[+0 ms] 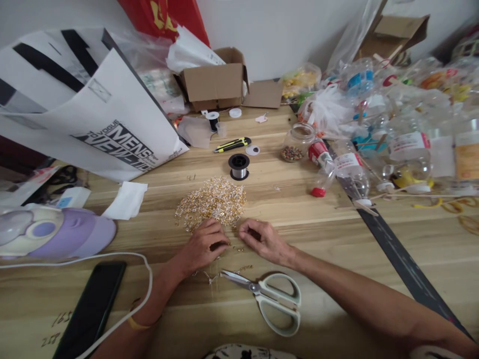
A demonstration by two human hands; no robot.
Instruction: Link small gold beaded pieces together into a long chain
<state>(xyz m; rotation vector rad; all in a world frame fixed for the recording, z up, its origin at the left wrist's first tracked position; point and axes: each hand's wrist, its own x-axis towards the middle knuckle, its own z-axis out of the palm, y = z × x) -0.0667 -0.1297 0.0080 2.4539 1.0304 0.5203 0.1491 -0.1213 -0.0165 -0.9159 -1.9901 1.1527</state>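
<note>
A spread pile of small gold and clear beads lies on the wooden table just beyond both hands. My left hand is at the pile's near edge, its fingers curled and thumb and fingertips brought together; whatever they pinch is too small to name. Facing it across a narrow gap, my right hand is likewise closed in a pinch, its contents hidden. Close below the hands runs a short strand of beads. The scissors with pale handles lie beside that strand, blades slightly apart and pointing left.
Behind the pile stand a spool of thin wire and a yellow utility knife. A glass jar of beads and many plastic bottles crowd the right. At left are a paper bag, a phone and a white cable.
</note>
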